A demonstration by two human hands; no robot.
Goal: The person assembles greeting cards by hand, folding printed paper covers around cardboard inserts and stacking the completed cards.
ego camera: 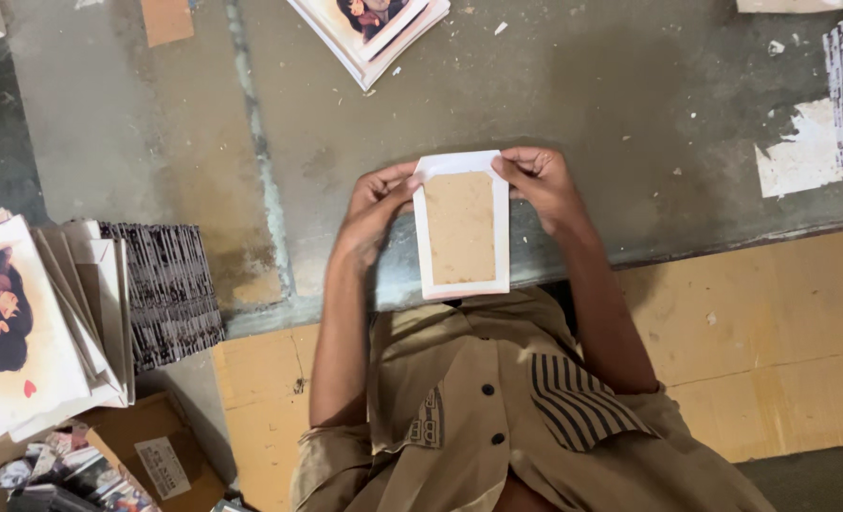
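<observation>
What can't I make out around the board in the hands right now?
- Head view: the board's far face is turned away.
- Left hand and right hand: fingertips hidden behind the board's top corners.
- Printed stack: cut off by the top edge.
- Left pile: cut off by the left edge.

Before you lies a worn grey worktop (573,104), scuffed and flecked with paper scraps. At its far edge you see a small stack of picture cards (372,33), fanned slightly. To your left stands a leaning stack of white picture boards (23,332), and just beside it a packed row of dark striped sheets (165,289) set on edge. Below these sits an open cardboard box (156,455) holding loose prints. Torn white paper (800,152) clings to the worktop at your right.
</observation>
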